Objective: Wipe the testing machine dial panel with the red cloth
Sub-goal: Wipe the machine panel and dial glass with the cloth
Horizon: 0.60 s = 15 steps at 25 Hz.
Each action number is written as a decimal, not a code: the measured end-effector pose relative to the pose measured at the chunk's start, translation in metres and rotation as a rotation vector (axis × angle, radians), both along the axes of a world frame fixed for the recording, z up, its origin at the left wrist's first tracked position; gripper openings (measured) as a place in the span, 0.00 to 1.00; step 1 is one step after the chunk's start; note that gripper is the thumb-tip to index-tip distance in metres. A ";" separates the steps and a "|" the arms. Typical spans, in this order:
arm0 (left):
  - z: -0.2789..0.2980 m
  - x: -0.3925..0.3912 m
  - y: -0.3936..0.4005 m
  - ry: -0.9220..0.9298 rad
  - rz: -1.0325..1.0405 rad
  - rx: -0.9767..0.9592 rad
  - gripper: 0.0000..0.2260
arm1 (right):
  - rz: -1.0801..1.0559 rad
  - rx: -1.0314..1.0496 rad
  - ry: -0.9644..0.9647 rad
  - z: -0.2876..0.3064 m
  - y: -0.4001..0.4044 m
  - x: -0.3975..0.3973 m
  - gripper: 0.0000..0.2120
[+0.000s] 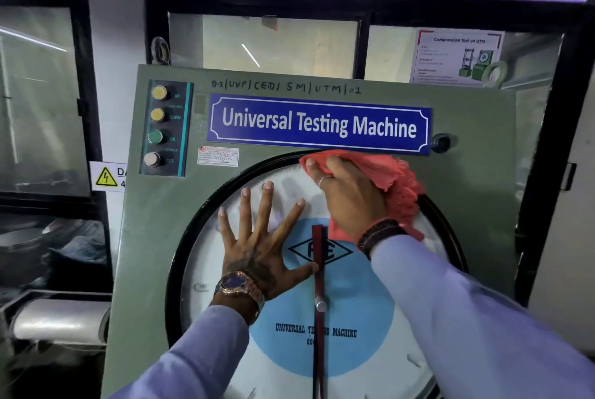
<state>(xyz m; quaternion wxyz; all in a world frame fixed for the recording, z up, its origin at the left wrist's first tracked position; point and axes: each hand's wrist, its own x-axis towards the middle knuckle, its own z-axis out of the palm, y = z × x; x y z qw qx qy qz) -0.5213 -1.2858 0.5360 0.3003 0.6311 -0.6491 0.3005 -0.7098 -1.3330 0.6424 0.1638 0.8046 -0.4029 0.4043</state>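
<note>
We press our right hand (349,197) flat onto the red cloth (391,183), fingers closed over a fold of it, at the top edge of the dial panel (289,350), just under the blue nameplate (318,123) reading "Universal Testing Machine". The cloth lies beneath our palm and spills out past it to the right, bunching against the dial's black rim (190,237) on that side; a small corner shows below our wrist near the beaded bracelet (380,234). A ring sits on one finger.

Our left hand (260,247) holds nothing: it is spread wide, palm against the glass, on the left half of the dial, its thumb touching the red pointer (318,270) that runs down the middle. A wristwatch (238,284) sits on that wrist.

The dial is set in the green machine cabinet (154,205). Near the cabinet's upper left corner is a button strip (165,128) with four round buttons marked UP, DOWN, ON and OFF.
</note>
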 end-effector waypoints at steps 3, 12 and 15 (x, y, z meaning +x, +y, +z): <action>0.001 0.018 0.011 -0.033 -0.058 0.050 0.49 | 0.007 -0.068 0.000 -0.006 -0.004 -0.033 0.26; -0.008 0.035 0.024 -0.025 0.001 0.147 0.51 | 0.013 -0.101 0.065 -0.006 0.009 0.009 0.22; -0.009 0.040 0.023 -0.027 0.002 0.172 0.52 | -0.151 -0.088 -0.034 -0.015 0.004 -0.051 0.21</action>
